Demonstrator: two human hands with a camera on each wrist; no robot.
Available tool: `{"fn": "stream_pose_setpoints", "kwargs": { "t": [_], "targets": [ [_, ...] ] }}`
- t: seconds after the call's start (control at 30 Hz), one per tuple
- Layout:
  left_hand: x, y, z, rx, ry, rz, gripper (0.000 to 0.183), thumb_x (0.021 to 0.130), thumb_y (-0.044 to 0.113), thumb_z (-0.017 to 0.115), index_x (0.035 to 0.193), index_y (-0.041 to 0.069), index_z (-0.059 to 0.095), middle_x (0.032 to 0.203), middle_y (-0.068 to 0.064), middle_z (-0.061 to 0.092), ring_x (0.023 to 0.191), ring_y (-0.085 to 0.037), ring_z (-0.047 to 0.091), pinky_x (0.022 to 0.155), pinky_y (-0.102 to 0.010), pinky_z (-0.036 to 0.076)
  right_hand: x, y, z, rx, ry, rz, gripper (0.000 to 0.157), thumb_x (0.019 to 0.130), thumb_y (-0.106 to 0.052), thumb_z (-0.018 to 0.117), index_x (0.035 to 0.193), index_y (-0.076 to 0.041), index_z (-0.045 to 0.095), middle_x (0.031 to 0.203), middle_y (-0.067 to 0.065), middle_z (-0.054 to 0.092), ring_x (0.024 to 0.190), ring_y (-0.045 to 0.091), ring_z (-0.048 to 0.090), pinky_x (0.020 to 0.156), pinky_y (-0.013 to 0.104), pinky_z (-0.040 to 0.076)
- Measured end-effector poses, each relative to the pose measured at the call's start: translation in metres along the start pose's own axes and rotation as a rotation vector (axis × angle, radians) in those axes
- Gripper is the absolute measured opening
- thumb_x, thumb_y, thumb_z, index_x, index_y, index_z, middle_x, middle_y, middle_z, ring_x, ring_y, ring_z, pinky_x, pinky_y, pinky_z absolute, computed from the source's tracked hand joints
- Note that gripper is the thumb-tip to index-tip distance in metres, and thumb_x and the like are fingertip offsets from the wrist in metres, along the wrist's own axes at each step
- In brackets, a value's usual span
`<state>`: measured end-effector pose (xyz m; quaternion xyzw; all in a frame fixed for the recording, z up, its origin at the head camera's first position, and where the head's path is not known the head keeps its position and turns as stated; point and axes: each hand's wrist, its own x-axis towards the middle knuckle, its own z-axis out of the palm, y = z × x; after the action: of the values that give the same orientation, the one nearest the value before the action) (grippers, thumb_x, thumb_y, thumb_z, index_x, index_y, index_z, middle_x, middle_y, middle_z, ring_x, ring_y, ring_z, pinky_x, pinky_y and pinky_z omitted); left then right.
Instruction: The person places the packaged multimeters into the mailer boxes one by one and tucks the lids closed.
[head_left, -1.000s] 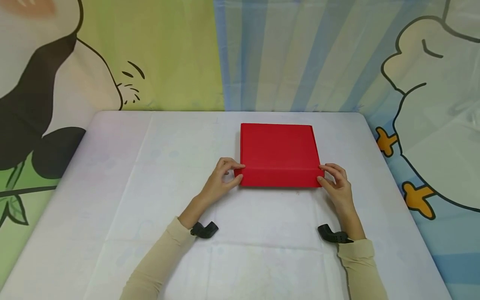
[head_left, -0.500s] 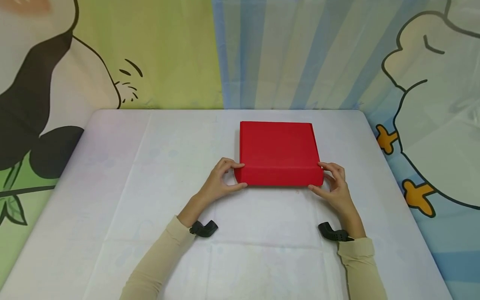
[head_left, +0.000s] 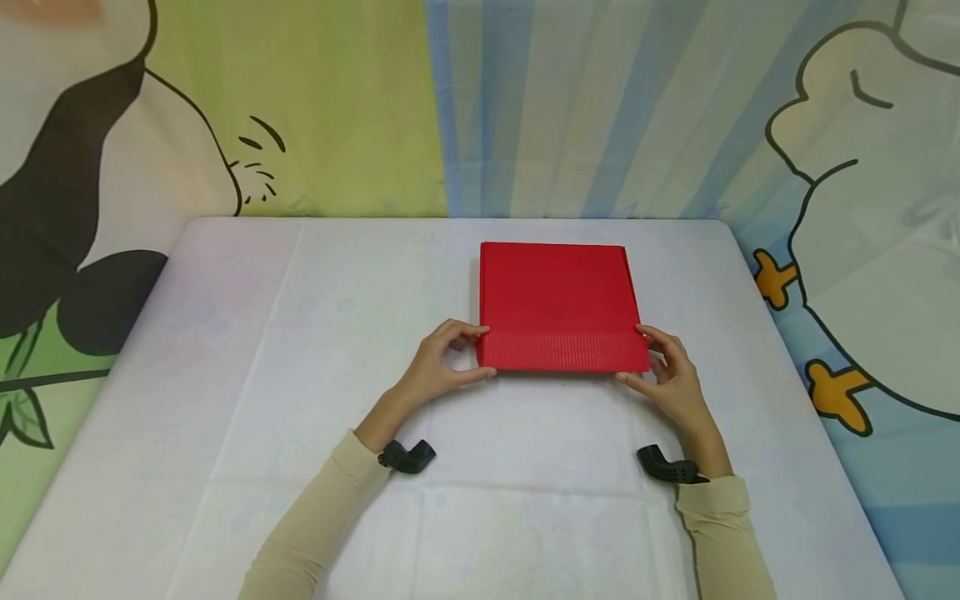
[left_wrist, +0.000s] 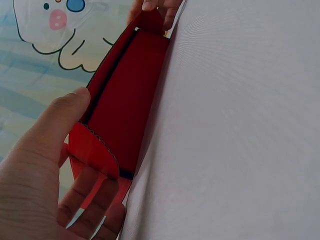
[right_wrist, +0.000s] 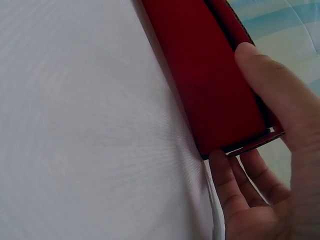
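Observation:
A red corrugated cardboard box [head_left: 557, 287] lies on the table, its lid down and its front flap [head_left: 562, 352] tilted out from the front wall. My left hand [head_left: 442, 358] holds the near left corner, thumb on the flap's edge. In the left wrist view, its fingers bend beside a curved side tab [left_wrist: 92, 147]. At the near right corner, my right hand [head_left: 669, 367] grips the flap between thumb and fingers. From the right wrist, the box's red front wall [right_wrist: 205, 75] shows behind the lifted flap. The inside of the box is hidden.
A white cloth [head_left: 525, 533] covers the table [head_left: 337, 275]. Cartoon-printed curtains [head_left: 600, 108] hang behind it and along both sides. A black wrist camera [head_left: 408, 457] sits on the left wrist, another black camera [head_left: 667, 467] on the right.
Both thumbs have slid inward along the front flap's lower edge. The flap has swung outward and up a little, and fine ridges now show across it. The box stays in place.

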<state>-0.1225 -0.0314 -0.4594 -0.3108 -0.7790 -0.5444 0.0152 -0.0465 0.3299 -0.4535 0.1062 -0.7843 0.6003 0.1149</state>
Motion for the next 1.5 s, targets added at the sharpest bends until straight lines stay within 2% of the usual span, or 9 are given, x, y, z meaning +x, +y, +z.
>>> {"fn": "stream_pose_setpoints", "kwargs": {
  "t": [0.2, 0.33, 0.47, 0.6, 0.77, 0.9, 1.1, 1.3, 1.5],
  "targets": [
    [0.001, 0.03, -0.009, -0.047, -0.003, 0.018, 0.055, 0.069, -0.001, 0.085, 0.119, -0.008, 0.061, 0.108, -0.023, 0.063, 0.096, -0.04, 0.061, 0.082, -0.056, 0.05, -0.001, 0.014, -0.003, 0.033, 0.013, 0.004, 0.082, 0.066, 0.026, 0.073, 0.14, 0.006, 0.043, 0.129, -0.003, 0.049, 0.111, 0.01, 0.048, 0.09, 0.013, 0.047],
    [0.002, 0.036, -0.011, -0.099, -0.02, -0.008, 0.054, 0.071, -0.003, 0.083, 0.12, -0.008, 0.06, 0.099, -0.025, 0.065, 0.091, -0.041, 0.063, 0.084, -0.055, 0.052, 0.0, 0.016, -0.005, 0.061, 0.017, -0.01, 0.081, 0.066, 0.025, 0.074, 0.139, 0.005, 0.045, 0.134, 0.001, 0.051, 0.111, 0.011, 0.048, 0.089, 0.013, 0.048],
    [0.002, 0.033, -0.01, -0.153, -0.036, -0.04, 0.054, 0.074, -0.005, 0.081, 0.122, -0.009, 0.058, 0.094, -0.024, 0.064, 0.088, -0.039, 0.063, 0.087, -0.052, 0.053, -0.001, 0.016, -0.005, 0.078, 0.022, 0.0, 0.079, 0.067, 0.024, 0.075, 0.139, 0.004, 0.046, 0.132, 0.0, 0.053, 0.11, 0.011, 0.049, 0.087, 0.013, 0.048],
    [0.003, 0.03, -0.01, -0.185, -0.039, -0.028, 0.054, 0.074, -0.007, 0.08, 0.123, -0.01, 0.057, 0.102, -0.024, 0.063, 0.093, -0.04, 0.062, 0.087, -0.052, 0.053, -0.001, 0.015, -0.005, 0.08, 0.025, 0.015, 0.079, 0.068, 0.023, 0.075, 0.139, 0.004, 0.047, 0.127, -0.002, 0.055, 0.106, 0.01, 0.051, 0.085, 0.012, 0.048],
    [0.002, 0.027, -0.009, -0.205, -0.048, -0.008, 0.055, 0.074, -0.008, 0.079, 0.124, -0.011, 0.056, 0.108, -0.025, 0.062, 0.094, -0.04, 0.063, 0.086, -0.054, 0.052, -0.001, 0.014, -0.004, 0.109, 0.005, 0.007, 0.081, 0.068, 0.026, 0.073, 0.14, 0.005, 0.043, 0.115, 0.004, 0.056, 0.098, 0.008, 0.055, 0.081, 0.012, 0.05],
    [0.002, 0.027, -0.008, -0.16, -0.036, 0.027, 0.055, 0.073, -0.008, 0.08, 0.122, -0.011, 0.056, 0.108, -0.025, 0.06, 0.093, -0.04, 0.063, 0.084, -0.055, 0.052, -0.002, 0.014, -0.003, 0.085, -0.007, 0.019, 0.08, 0.071, 0.023, 0.071, 0.142, 0.003, 0.041, 0.121, 0.002, 0.053, 0.105, 0.01, 0.05, 0.084, 0.012, 0.047],
    [0.003, 0.027, -0.006, -0.081, 0.001, 0.047, 0.054, 0.074, -0.004, 0.08, 0.122, -0.008, 0.056, 0.115, -0.026, 0.05, 0.096, -0.044, 0.059, 0.084, -0.055, 0.052, -0.002, 0.014, -0.002, 0.112, 0.032, -0.024, 0.056, 0.084, 0.02, 0.058, 0.138, 0.009, 0.045, 0.132, 0.001, 0.046, 0.12, 0.014, 0.044, 0.1, 0.016, 0.04],
    [0.007, 0.023, -0.005, -0.114, -0.021, 0.017, 0.069, 0.075, -0.004, 0.079, 0.136, -0.006, 0.047, 0.136, -0.031, 0.037, 0.118, -0.046, 0.048, 0.096, -0.058, 0.046, -0.001, 0.017, -0.002, 0.24, -0.026, -0.064, 0.056, 0.086, 0.025, 0.049, 0.139, 0.014, 0.039, 0.144, 0.007, 0.041, 0.129, 0.014, 0.045, 0.104, 0.018, 0.04],
    [0.011, 0.018, -0.005, -0.156, -0.095, -0.027, 0.076, 0.079, -0.005, 0.076, 0.144, -0.006, 0.037, 0.153, -0.028, 0.023, 0.139, -0.039, 0.032, 0.108, -0.053, 0.037, -0.001, 0.018, -0.001, 0.233, -0.048, -0.021, 0.06, 0.085, 0.025, 0.052, 0.142, 0.012, 0.038, 0.147, 0.004, 0.041, 0.128, 0.012, 0.046, 0.106, 0.017, 0.037]
  ]
}}
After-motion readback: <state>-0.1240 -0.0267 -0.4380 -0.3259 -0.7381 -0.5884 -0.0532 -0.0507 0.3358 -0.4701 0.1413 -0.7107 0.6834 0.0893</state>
